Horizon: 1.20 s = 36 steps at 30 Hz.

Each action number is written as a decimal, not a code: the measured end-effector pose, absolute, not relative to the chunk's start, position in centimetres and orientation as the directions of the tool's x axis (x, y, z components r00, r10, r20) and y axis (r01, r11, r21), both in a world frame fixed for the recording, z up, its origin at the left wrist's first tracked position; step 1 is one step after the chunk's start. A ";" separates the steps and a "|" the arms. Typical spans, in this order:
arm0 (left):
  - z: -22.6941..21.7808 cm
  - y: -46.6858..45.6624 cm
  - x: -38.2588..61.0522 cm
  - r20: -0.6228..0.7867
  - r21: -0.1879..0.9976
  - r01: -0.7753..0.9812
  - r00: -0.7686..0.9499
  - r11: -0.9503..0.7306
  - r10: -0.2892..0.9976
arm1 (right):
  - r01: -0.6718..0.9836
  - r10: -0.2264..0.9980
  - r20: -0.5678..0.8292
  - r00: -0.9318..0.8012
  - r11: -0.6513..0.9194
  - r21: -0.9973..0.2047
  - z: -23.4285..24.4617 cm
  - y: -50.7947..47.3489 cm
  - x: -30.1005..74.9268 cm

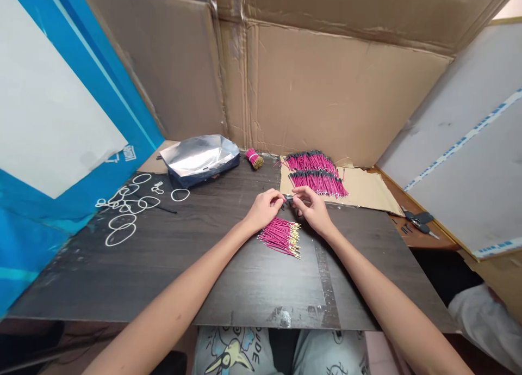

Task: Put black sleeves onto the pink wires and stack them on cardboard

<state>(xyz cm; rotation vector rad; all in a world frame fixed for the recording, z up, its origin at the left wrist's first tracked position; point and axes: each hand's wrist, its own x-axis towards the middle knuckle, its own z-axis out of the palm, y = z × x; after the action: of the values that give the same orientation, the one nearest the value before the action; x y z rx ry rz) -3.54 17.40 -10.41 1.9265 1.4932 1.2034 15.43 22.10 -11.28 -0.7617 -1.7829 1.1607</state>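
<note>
My left hand (267, 207) is closed in a pinch, with a bit of pink wire (284, 200) at its fingertips. Facing it, my right hand (312, 210) pinches at a small dark piece, too small to make out fully. Several small black sleeves (289, 197) show on the table between the hands. Just below my hands lies a loose pile of short pink wires (279, 234) with gold terminals pointing right. Beyond my right hand, two rows of pink wires with black ends (318, 183) rest on a flat cardboard sheet (367, 190).
A silver-lined open bag (199, 157) stands at the back left. Beside it lies a banded bundle of pink wires (255, 159). White rubber bands (122, 221) are scattered at left. Dark-handled cutters (421, 221) lie on the right ledge. Cardboard walls (346, 92) enclose the back.
</note>
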 end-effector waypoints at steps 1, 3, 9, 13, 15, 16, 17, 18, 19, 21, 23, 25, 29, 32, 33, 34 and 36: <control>-10.4 17.4 -3.5 0.375 0.753 0.565 0.054 -0.338 0.925 | 0.037 0.833 0.323 -0.450 0.379 -0.925 -11.3 22.1 15.4; -10.4 17.4 -3.5 0.373 0.748 0.571 0.060 -0.338 0.926 | 0.034 0.832 0.326 -0.449 0.380 -0.924 -11.3 22.1 15.4; -10.5 17.4 -3.8 0.369 0.754 0.552 0.093 -0.356 0.925 | 0.069 0.817 0.345 -0.463 0.421 -0.904 -11.5 22.0 15.4; -10.5 17.4 -3.9 0.368 0.747 0.557 0.109 -0.363 0.924 | 0.090 0.814 0.347 -0.467 0.434 -0.896 -11.5 22.0 15.2; -10.5 17.4 -4.0 0.365 0.748 0.555 0.111 -0.363 0.924 | 0.089 0.814 0.349 -0.465 0.435 -0.896 -11.5 22.0 15.2; -10.5 17.3 -4.0 0.361 0.751 0.554 0.112 -0.360 0.926 | 0.090 0.813 0.350 -0.465 0.437 -0.895 -11.5 22.0 15.2; -10.5 17.3 -4.0 0.356 0.754 0.553 0.111 -0.355 0.928 | 0.092 0.810 0.352 -0.469 0.441 -0.893 -11.5 22.0 15.1; -10.4 17.2 -4.1 0.349 0.757 0.552 0.110 -0.349 0.931 | 0.095 0.806 0.354 -0.475 0.446 -0.890 -11.5 22.1 15.1; -10.3 17.2 -4.1 0.343 0.761 0.551 0.107 -0.343 0.933 | 0.097 0.801 0.356 -0.482 0.453 -0.887 -11.5 22.1 15.1; -10.2 17.1 -4.1 0.338 0.767 0.546 0.100 -0.336 0.936 | 0.091 0.793 0.359 -0.492 0.457 -0.885 -11.5 22.2 15.0; -10.0 17.1 -4.2 0.336 0.770 0.545 0.095 -0.332 0.937 | 0.074 0.794 0.354 -0.495 0.444 -0.893 -11.6 22.2 14.9; -9.9 17.0 -4.3 0.335 0.769 0.547 0.097 -0.331 0.937 | 0.055 0.797 0.340 -0.499 0.421 -0.906 -11.6 22.3 14.8; -9.7 16.7 -4.4 0.337 0.763 0.555 0.097 -0.332 0.937 | 0.041 0.797 0.313 -0.517 0.388 -0.921 -11.7 22.4 14.7; -9.7 16.6 -4.5 0.324 0.768 0.556 0.090 -0.318 0.942 | 0.012 0.803 0.296 -0.518 0.353 -0.936 -11.7 22.5 14.7; -9.7 16.6 -4.5 0.319 0.770 0.555 0.089 -0.313 0.944 | -0.007 0.805 0.286 -0.519 0.331 -0.944 -11.7 22.6 14.7; -9.7 16.6 -4.5 0.314 0.772 0.556 0.088 -0.309 0.945 | -0.027 0.808 0.275 -0.521 0.306 -0.952 -11.7 22.6 14.7; -9.7 16.7 -4.5 0.307 0.773 0.557 0.089 -0.303 0.947 | -0.063 0.810 0.246 -0.531 0.253 -0.966 -11.6 22.8 14.7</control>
<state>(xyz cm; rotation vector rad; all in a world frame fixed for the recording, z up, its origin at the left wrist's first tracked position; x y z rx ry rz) -4.54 16.72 -9.66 1.9091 1.4752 1.1106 14.73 22.75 -11.62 -0.6924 -1.7291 1.3834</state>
